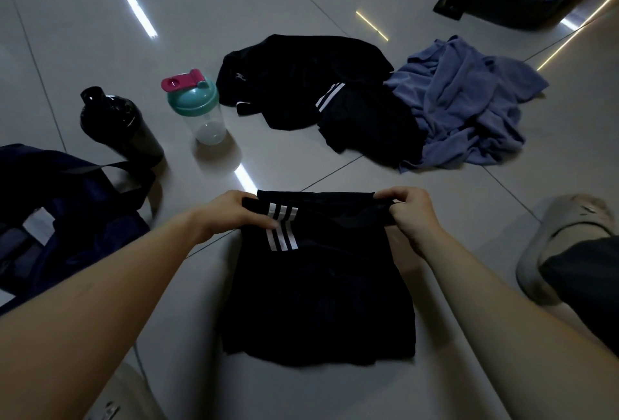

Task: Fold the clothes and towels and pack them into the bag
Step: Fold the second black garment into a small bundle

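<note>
While the black shorts [318,289] lie flat on the tiled floor [100,34] right in front of me, I hold their far edge at both corners. My left hand [231,215] curls round the corner just beside the three white stripes [281,235], and my right hand [412,215] pinches the opposite corner. That far edge stands a little off the rest of the cloth, and one of my left fingers covers part of the stripes.

The fabric is so dark that I cannot make out seams, a waistband or how many layers lie underneath. To my left the dark blue bag [67,218] sits open, cut off by the frame edge, and what is inside it is hard to tell. Farther off, a heap of black clothes [311,84] touches a crumpled blue towel [469,101]. I cannot tell how many garments the heap holds.
</note>
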Tool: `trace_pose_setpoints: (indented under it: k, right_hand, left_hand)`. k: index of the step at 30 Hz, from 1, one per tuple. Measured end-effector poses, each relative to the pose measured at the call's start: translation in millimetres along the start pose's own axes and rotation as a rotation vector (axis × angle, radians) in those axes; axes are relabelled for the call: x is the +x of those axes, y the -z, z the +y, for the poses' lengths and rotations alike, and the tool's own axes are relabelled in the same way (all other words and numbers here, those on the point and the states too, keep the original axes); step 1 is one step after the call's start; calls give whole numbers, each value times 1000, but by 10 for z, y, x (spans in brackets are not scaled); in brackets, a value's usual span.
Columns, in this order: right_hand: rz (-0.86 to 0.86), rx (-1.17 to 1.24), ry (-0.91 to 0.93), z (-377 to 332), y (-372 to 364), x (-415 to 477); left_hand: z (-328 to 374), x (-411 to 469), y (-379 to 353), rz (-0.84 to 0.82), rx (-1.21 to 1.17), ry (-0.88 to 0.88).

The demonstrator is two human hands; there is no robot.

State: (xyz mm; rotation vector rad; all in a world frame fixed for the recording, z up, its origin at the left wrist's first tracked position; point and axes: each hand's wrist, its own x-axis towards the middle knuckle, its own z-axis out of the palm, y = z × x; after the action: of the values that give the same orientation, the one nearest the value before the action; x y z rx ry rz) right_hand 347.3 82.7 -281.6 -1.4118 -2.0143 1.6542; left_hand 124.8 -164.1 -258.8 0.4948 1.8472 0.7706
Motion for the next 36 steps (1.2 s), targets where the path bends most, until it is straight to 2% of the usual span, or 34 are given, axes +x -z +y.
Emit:
trace_pose_setpoints:
  k: [2, 6, 10, 13, 20, 22, 25, 27, 30, 33, 36]
  right_hand:
    - [13, 14, 7, -25, -10, -9]
    - [12, 33, -5, -29, 19, -35]
    - [46, 44, -24, 0, 65, -27]
    - [90, -22, -42, 26, 81, 33]
    - [124, -283, -118, 50, 139, 140]
    - [122, -374, -122, 37, 169, 157]
    - [122, -474, -128, -7, 186, 195]
    - [93, -352, -175, -34, 151, 225]
    - [70, -116, -272, -75, 100, 260]
    - [73, 2, -331, -90, 60, 324]
    - [74, 46, -384, -80, -13, 448]
  left_hand:
    - [10, 29, -44, 23, -44, 36]
    - [33, 157, -103, 223, -168, 156]
    - [107, 184, -110, 184, 33, 214]
    - [109, 201, -45, 235, 207, 237]
    - [59, 196, 316, 359, 259, 339]
    - [94, 178, 341, 317, 262, 385]
    - [193, 174, 311, 194, 110, 424]
    - [192, 202, 315, 122, -46, 417]
    - [112, 253, 326, 68, -291, 319]
    - [47, 328, 288, 78, -477, 267]
    - [7, 506, 244, 178, -536, 397]
